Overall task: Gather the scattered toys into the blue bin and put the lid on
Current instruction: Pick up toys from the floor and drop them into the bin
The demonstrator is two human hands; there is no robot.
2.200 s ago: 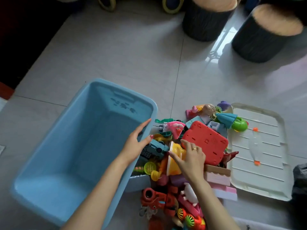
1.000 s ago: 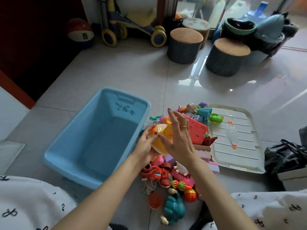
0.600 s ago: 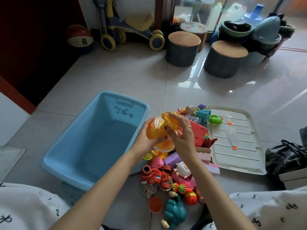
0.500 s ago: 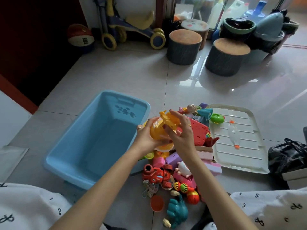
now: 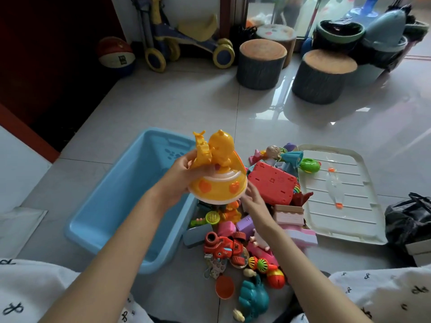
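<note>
Your left hand (image 5: 179,180) grips a yellow toy (image 5: 215,170), its fingers curled round the upper figures, and holds it raised beside the right rim of the blue bin (image 5: 116,194). Your right hand (image 5: 253,201) reaches down toward the toy pile (image 5: 245,229) with its fingers fairly straight and nothing in them that you can see, though the yellow toy hides the fingertips.

By the look of it you are at the very start of gathering: the bin shows no toys in the part you can see, and the pile lies on the floor just right of it. The white lid (image 5: 338,194) lies flat on the floor, right of the pile, with some toys touching its near edge.

The next move calls for carrying the yellow toy left over the bin's opening and letting go low inside. It is bulky, so clear the rim first. Your right hand can pick up another toy meanwhile.
</note>
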